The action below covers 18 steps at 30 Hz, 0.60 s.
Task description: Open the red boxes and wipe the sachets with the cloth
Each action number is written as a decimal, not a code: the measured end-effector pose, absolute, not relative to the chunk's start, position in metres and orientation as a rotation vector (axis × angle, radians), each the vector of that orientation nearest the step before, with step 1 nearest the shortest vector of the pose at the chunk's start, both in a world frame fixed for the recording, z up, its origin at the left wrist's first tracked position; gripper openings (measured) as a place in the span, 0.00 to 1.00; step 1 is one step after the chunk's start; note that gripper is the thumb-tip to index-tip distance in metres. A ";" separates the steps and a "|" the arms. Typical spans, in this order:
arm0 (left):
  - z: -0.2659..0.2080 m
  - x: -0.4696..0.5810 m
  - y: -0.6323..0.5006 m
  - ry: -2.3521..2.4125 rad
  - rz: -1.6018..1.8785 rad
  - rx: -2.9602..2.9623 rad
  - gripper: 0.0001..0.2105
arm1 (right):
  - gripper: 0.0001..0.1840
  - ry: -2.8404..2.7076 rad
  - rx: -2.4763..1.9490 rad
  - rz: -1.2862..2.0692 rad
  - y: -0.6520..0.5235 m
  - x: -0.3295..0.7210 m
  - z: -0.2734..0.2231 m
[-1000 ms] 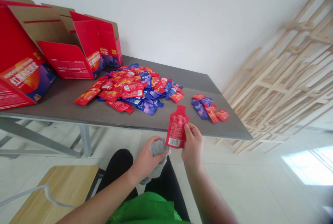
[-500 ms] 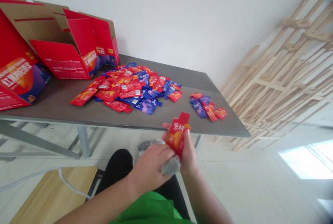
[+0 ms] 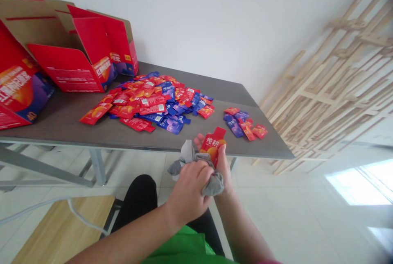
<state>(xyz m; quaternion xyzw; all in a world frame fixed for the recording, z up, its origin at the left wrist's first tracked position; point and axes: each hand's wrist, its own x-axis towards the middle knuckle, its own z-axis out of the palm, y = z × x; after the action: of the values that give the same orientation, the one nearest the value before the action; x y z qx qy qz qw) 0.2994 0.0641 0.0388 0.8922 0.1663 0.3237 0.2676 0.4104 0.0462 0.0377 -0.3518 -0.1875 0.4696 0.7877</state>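
My right hand holds a red sachet with white characters and an orange fruit print, its narrow spout end pointing up and away. The thumb lies along the sachet's right edge and fingertips show behind its left side. My left hand is closed round a crumpled grey cloth, which lies against the lower part of the sachet and hides it. Both hands are in front of the table's near edge, above my lap. Beyond them a large heap of red and blue sachets spreads over the table.
A smaller group of sachets lies on the right of the grey table. Open red cartons stand at the left. Wooden frames lean against the wall at right. A wooden stool with a white cable is at lower left.
My left hand has moved up and to the right with the cloth, which now covers more of the sachet's lower part. The sachet has risen slightly in view.
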 end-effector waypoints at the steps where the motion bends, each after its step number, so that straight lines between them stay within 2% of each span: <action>1: 0.034 0.294 0.068 0.455 0.808 2.425 0.15 | 0.28 -0.385 -0.765 1.002 0.046 0.415 0.036; 5: 0.025 0.272 0.088 0.538 0.676 2.382 0.14 | 0.24 -0.301 -0.779 1.104 0.036 0.424 0.023; 8: 0.026 0.255 0.091 0.606 0.752 2.179 0.14 | 0.21 -0.316 -0.793 1.224 0.025 0.430 0.012; 10: 0.030 0.246 0.087 0.716 0.826 2.013 0.13 | 0.20 -0.354 -0.842 1.176 0.021 0.444 0.006; 12: 0.036 0.240 0.082 0.856 0.872 1.863 0.12 | 0.23 -0.402 -0.960 0.967 0.023 0.472 0.005; 14: 0.042 0.239 0.078 0.971 0.881 1.744 0.10 | 0.27 -0.500 -1.219 0.617 0.033 0.513 0.009; 16: 0.047 0.241 0.076 1.038 0.871 1.660 0.08 | 0.35 -0.740 -1.776 0.156 0.047 0.561 0.016; 18: 0.050 0.244 0.074 1.060 0.864 1.610 0.07 | 0.35 -0.810 -1.986 0.000 0.062 0.605 0.022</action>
<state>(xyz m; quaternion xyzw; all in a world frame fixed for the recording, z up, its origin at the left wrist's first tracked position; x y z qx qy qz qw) 0.2440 0.0743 0.0501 0.6634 0.4368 0.3561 0.4922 0.6045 0.0616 0.0221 -0.8133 -0.3317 -0.0002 0.4781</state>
